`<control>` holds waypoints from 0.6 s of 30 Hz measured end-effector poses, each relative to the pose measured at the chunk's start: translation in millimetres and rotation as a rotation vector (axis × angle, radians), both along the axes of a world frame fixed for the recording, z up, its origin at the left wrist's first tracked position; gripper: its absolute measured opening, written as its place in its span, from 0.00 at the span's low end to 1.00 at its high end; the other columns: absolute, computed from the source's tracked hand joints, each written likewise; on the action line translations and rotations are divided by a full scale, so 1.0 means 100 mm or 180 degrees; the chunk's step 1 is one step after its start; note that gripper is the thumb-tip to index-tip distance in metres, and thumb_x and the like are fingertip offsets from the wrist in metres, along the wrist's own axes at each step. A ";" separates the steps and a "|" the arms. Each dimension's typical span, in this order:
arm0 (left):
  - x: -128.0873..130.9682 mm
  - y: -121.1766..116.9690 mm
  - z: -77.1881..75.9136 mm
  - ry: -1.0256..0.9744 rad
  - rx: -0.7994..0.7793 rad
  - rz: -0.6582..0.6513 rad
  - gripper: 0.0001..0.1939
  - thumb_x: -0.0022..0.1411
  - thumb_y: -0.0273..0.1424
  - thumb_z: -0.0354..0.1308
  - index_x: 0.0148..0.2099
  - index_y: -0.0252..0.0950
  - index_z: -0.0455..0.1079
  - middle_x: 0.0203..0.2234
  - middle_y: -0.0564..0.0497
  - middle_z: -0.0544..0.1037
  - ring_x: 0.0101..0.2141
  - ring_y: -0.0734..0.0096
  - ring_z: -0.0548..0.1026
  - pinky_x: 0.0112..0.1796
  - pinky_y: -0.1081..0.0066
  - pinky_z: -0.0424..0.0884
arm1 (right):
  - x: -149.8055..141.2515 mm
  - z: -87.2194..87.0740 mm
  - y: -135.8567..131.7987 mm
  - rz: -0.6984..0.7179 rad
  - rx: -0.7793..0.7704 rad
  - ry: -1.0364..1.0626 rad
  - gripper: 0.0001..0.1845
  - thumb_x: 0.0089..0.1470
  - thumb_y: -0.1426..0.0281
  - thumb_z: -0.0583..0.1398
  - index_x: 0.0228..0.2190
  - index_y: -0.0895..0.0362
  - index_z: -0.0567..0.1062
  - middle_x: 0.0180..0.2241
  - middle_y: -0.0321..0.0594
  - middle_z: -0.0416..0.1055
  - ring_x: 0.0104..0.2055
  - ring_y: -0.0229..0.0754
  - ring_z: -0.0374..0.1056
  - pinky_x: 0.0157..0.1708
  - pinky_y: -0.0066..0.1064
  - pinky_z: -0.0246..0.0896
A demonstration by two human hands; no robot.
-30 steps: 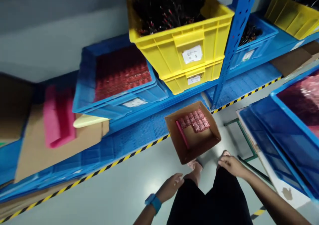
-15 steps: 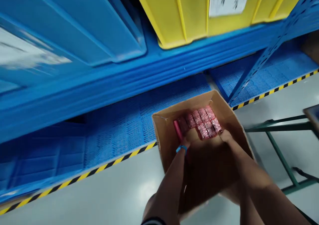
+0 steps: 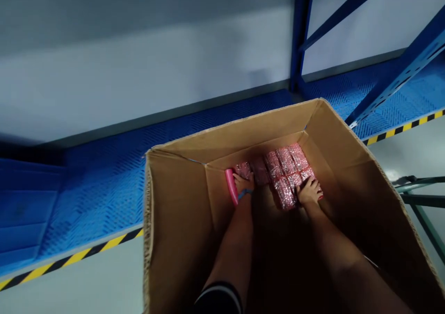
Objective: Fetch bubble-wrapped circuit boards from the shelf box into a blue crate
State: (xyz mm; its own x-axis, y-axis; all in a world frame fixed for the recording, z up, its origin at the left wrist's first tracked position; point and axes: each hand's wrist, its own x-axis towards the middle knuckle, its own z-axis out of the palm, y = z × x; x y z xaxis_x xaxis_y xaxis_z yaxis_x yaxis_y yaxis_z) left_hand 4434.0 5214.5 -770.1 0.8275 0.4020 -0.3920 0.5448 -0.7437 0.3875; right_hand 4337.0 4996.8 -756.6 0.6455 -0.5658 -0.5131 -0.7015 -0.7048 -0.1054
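Pink packs in bubble wrap (image 3: 286, 194) lie close together in rows on the floor of a deep, open cardboard box (image 3: 181, 221). My left hand (image 3: 244, 184), with a blue band at the wrist, spans a pink bubble-wrapped pack (image 3: 242, 169) near the box's far left corner, thumb on its right and fingers on its left. Right beside those fingers, a bright pink roll (image 3: 231, 186) lies along the left wall. My right hand (image 3: 308, 192) rests with fingers spread on the nearest pack at the right end of the rows, partly covering it.
Behind the box runs a low blue rack deck (image 3: 104, 179) with a black-and-yellow striped edge (image 3: 86, 253). A blue rack post (image 3: 399, 68) rises just beyond the far right corner. Green metal legs (image 3: 426, 226) stand at the right.
My view has moved down and closer over the box, and the yellow and blue bins have left it. Both hands now lie on packs; my right hand has opened out.
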 end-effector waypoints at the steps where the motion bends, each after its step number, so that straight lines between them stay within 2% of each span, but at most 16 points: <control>1: 0.02 0.02 -0.05 0.0014 0.0095 0.0039 0.34 0.63 0.44 0.51 0.65 0.34 0.48 0.60 0.36 0.58 0.56 0.50 0.62 0.53 0.47 0.62 | -0.03 -0.05 0.01 0.0035 -0.0023 0.0010 0.46 0.56 0.51 0.51 0.64 0.66 0.39 0.65 0.65 0.35 0.66 0.63 0.33 0.57 0.61 0.37; 4: 0.12 0.07 -0.11 0.0160 0.0200 -0.0019 0.47 0.60 0.46 0.54 0.68 0.29 0.32 0.57 0.26 0.60 0.53 0.43 0.66 0.50 0.49 0.64 | -0.10 -0.13 0.01 0.0213 -0.0098 -0.0002 0.53 0.52 0.47 0.54 0.64 0.66 0.39 0.66 0.65 0.32 0.66 0.64 0.31 0.57 0.61 0.35; 7: 0.23 0.14 -0.05 0.0342 0.0207 -0.0127 0.55 0.55 0.42 0.59 0.68 0.29 0.25 0.53 0.24 0.64 0.49 0.39 0.71 0.46 0.51 0.67 | -0.08 -0.15 -0.03 0.0196 -0.0136 -0.0022 0.57 0.47 0.44 0.57 0.64 0.66 0.41 0.64 0.66 0.37 0.64 0.65 0.37 0.57 0.59 0.37; 12: 0.17 0.18 0.20 0.0227 0.0265 -0.0340 0.51 0.56 0.41 0.57 0.68 0.33 0.26 0.51 0.28 0.67 0.47 0.47 0.73 0.45 0.57 0.68 | 0.01 -0.16 -0.07 0.0097 -0.0130 -0.0092 0.61 0.42 0.44 0.61 0.64 0.65 0.43 0.63 0.67 0.43 0.61 0.65 0.45 0.57 0.56 0.41; 18: -0.06 -0.03 0.61 -0.0138 0.0656 -0.0241 0.46 0.58 0.42 0.53 0.69 0.35 0.29 0.49 0.31 0.68 0.44 0.44 0.73 0.42 0.54 0.68 | 0.00 -0.20 -0.07 0.0064 -0.0168 -0.0172 0.60 0.41 0.44 0.63 0.63 0.64 0.45 0.61 0.69 0.43 0.60 0.66 0.45 0.55 0.59 0.42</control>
State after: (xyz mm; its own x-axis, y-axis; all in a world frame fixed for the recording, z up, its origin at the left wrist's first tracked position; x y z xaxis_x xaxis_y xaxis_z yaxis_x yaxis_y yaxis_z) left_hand 4428.5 5211.6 -708.9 0.8727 0.4060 -0.2713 0.4705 -0.8477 0.2450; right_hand 4337.1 4989.4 -776.5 0.6830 -0.5777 -0.4470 -0.6814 -0.7243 -0.1050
